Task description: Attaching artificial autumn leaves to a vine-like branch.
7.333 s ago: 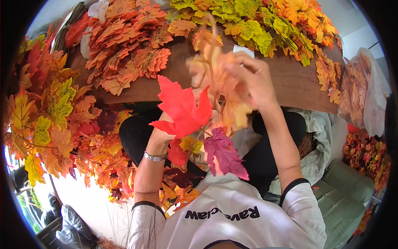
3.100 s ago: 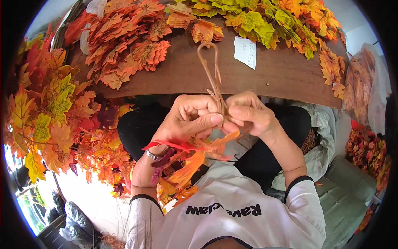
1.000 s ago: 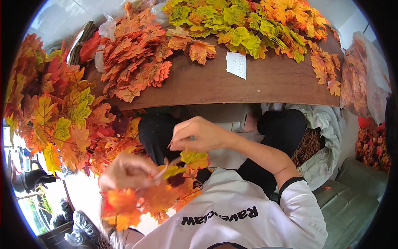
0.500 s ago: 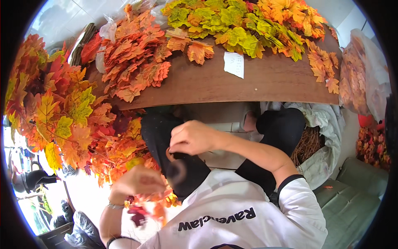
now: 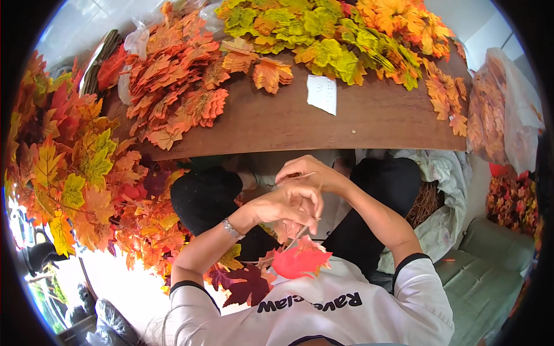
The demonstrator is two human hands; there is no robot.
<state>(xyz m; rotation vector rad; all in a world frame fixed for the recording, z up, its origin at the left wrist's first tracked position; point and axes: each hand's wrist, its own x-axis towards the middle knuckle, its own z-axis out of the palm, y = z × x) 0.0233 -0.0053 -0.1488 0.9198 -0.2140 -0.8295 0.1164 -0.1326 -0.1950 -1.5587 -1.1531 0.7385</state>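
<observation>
Above my lap, my left hand (image 5: 291, 203) is closed on the thin stem of an artificial leaf spray. Its bright red leaf (image 5: 301, 260) hangs below the fingers against my white shirt, with a dark maroon leaf (image 5: 247, 285) to its left. Just beyond, my right hand (image 5: 309, 172) is bent over close to the left one, its fingers pinched together. A thin pale strand (image 5: 306, 175) shows by those fingers; whether it is stem or tape is unclear. The upper end of the spray is partly hidden by both hands.
A brown table (image 5: 259, 130) ahead bears stacks of orange leaves (image 5: 173, 81), green leaves (image 5: 323, 29) and a paper slip (image 5: 322, 94). Finished-looking leaf branches (image 5: 75, 167) crowd the left. On the right are a sack of brown stems (image 5: 426, 202) and a green seat (image 5: 490, 282).
My left hand has moved up and right, bringing the leaf spray in front of my shirt. The right hand has shifted right, and the brown ring hanging below it no longer shows.
</observation>
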